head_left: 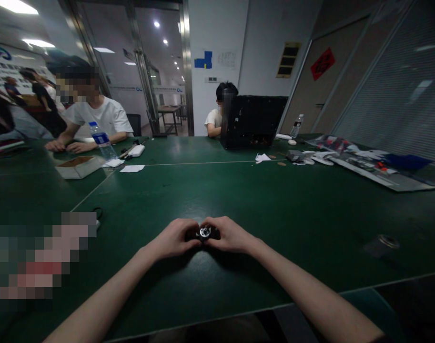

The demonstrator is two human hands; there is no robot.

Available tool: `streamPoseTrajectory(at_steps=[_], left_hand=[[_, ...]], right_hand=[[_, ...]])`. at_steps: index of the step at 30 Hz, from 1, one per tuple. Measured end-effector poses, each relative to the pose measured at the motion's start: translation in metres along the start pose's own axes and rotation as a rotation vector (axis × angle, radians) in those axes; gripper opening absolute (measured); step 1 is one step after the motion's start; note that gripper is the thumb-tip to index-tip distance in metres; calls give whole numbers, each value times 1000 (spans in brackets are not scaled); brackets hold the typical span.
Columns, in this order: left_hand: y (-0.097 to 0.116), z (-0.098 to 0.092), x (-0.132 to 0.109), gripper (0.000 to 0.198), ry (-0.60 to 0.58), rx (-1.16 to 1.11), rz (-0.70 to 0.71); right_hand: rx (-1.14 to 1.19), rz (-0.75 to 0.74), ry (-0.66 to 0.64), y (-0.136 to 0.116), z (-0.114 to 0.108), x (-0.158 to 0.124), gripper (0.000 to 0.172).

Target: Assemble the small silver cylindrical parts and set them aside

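Observation:
A small round part (pixel 205 232), silver-white with dark openings in its face, sits between my two hands just above or on the green table (pixel 217 190). My left hand (pixel 177 237) curls in from the left, its thumb and fingertips closed at the part's side. My right hand (pixel 228 233) meets it from the right, fingers arched over and thumb below, also closed on the part. The two hands' fingertips nearly touch, hiding much of the part. Its exact kind is too small to tell.
A dark grey cylinder (pixel 381 245) with a metal rim stands right. Left are a blurred-out patch (pixel 42 262), an open box (pixel 77 167) and a water bottle (pixel 103 140). A black case (pixel 255 121) stands at the back; loose parts (pixel 374 162) lie far right. Two people sit across.

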State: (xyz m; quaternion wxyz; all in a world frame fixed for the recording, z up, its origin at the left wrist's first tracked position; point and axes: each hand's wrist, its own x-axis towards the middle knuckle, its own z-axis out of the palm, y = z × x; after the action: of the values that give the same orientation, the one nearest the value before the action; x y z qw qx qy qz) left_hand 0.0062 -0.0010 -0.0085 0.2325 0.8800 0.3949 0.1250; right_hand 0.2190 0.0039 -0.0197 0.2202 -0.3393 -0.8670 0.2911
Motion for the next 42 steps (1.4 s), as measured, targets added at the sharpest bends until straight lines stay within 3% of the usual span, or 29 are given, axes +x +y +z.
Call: streamPoseTrajectory(at_steps=[20,42], left_hand=[[2,0,1,16,1,14,-8],[5,-3,0,16,-30,0,-29]], right_hand=[[3,-70,-14,-2,0,0,31],[-13,0,-33,-3,-2,0,32]])
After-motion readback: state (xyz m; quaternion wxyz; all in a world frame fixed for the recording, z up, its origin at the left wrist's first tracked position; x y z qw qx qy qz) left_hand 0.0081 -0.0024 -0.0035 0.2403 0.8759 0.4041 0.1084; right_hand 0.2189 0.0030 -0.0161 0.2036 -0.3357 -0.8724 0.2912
